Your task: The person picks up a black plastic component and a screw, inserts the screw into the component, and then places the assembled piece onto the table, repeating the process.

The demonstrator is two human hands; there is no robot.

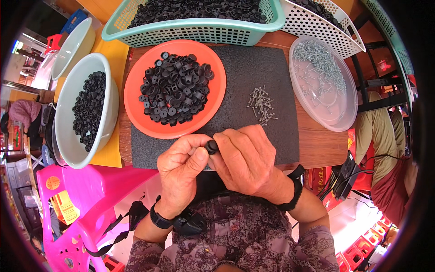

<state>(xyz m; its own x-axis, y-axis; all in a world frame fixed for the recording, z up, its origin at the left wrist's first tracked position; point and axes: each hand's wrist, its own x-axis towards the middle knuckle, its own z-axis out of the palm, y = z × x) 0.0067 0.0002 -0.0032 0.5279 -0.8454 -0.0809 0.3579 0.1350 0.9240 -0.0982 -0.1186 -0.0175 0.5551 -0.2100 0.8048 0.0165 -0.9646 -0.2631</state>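
Over the near edge of the dark foam mat point(233, 77), my two hands meet around a small black round part point(211, 147). My left hand point(180, 170) pinches it between thumb and forefinger. My right hand point(247, 158) is closed, its curled fingers against the part's right side; whether they also hold something is hidden. Just beyond my left hand, a shallow orange-red bowl point(133, 119) carries a heap of black round plastic parts point(176, 88). A small pile of silver screws point(262, 105) lies on the mat beyond my right hand.
A pale oval bowl point(114, 106) of small black pieces stands left. Behind are a teal basket point(206, 32) and a white perforated basket point(312, 22), both with black parts. A clear tub point(312, 106) of screws sits right. A pink chair point(90, 199) stands at lower left.
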